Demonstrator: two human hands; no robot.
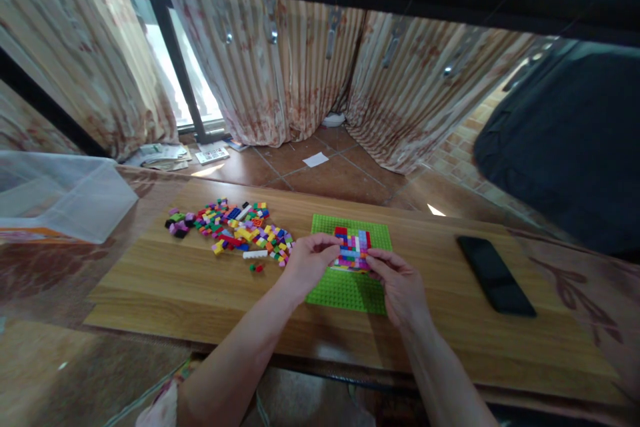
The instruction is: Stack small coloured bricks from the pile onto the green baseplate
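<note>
Two contacts on brick build (354, 248), toward far edge of baseplate (345, 292): left hand (311, 260) at left side, right hand (404, 285) at right. Narrow finger gaps; cannot tell if clamped.

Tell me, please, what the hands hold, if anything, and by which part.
The left hand and right hand are at opposite edges of the brick build; whether they grip it cannot be told.

Bin (67, 197) partly offscreen; baseplate (345, 292) partly hidden
</note>
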